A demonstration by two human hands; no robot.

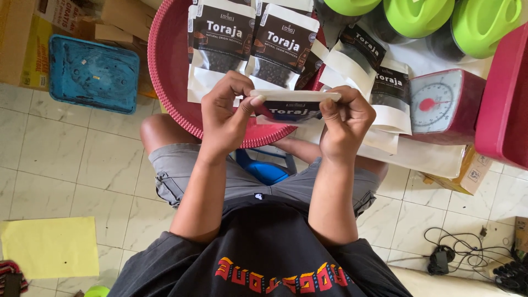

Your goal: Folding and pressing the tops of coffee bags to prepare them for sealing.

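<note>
Big round red basket [170,66] sits far and left of centre, holding filled white-and-black pouches [250,44] lying flat. To the right, a red kitchen scale [445,104] with a white dial, green lids [418,16] beyond it. Near, centre: both hands are up together on one pouch [291,107]. Left hand [223,118] pinches its left top edge, right hand [346,124] clamps the right end, held level over the basket's near rim.

Five white-and-black stand-up pouches [221,38] counting the one held, three green lids [418,16], one red kitchen scale [443,104], one round pink tray [170,71], one blue tray [93,72], one yellow paper sheet [50,246], two hands [225,115]
</note>
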